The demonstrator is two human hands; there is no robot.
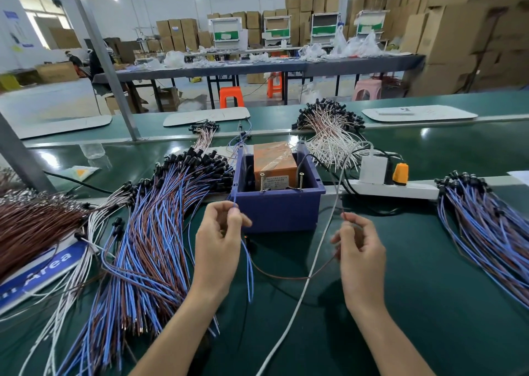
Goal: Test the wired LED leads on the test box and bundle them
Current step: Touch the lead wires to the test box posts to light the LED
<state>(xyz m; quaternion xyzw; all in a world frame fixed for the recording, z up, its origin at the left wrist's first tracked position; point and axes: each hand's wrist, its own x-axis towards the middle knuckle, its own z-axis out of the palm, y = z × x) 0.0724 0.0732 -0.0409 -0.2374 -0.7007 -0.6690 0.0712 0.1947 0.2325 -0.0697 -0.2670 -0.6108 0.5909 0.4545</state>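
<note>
We hold one lead's two wires apart, the blue wire point(249, 267) in our left hand point(220, 232) and the brown wire point(286, 277) in our right hand point(359, 249), probably so each bare end can meet its own screw point(262, 180) on the test box point(280, 208) just beyond on the worktop point(415, 261). Each grip is a fingertip pinch on its wire, the other fingers loosely curled. The heaped leads point(160, 232) lie to the left.

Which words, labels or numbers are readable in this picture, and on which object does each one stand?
"Area": white letters on the blue sign at the left of the bench; the letters before it are hidden by wires.
Label on the orange test box: too small to read.
Posters on the far left wall: blurred.
Stickers on the cardboard boxes: too small to read.
</note>
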